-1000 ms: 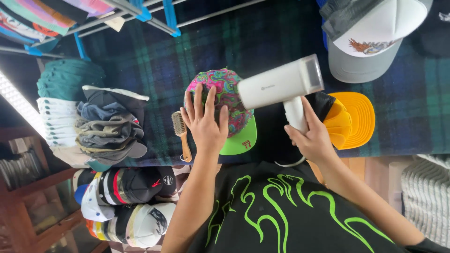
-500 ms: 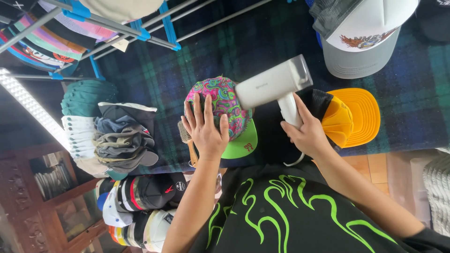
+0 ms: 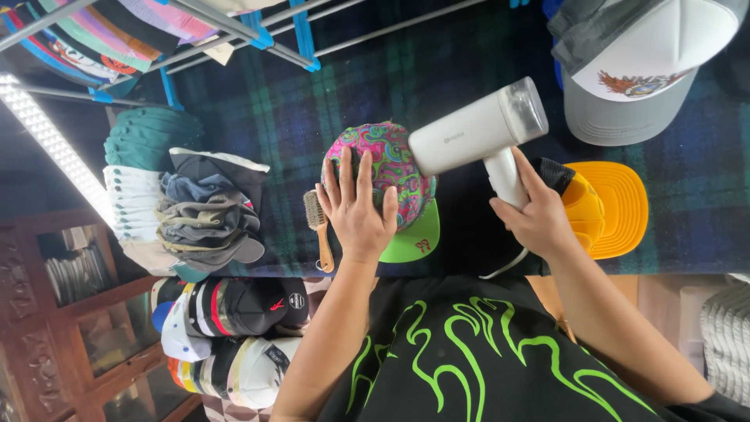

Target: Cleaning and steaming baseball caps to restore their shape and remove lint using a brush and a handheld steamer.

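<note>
Paisley cap (image 3: 391, 168) still under flat open left hand (image 3: 358, 209), right hand (image 3: 537, 221) grip holding white steamer (image 3: 476, 137), now tilted higher

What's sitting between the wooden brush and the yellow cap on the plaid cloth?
In the head view, the paisley cap with its green brim lies between the brush and the yellow cap, under the left hand; the right hand holds the white steamer there too.

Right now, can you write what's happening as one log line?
left hand: flat on paisley cap | right hand: gripping white steamer aimed at cap | brush: beside cap | yellow cap: right
</note>
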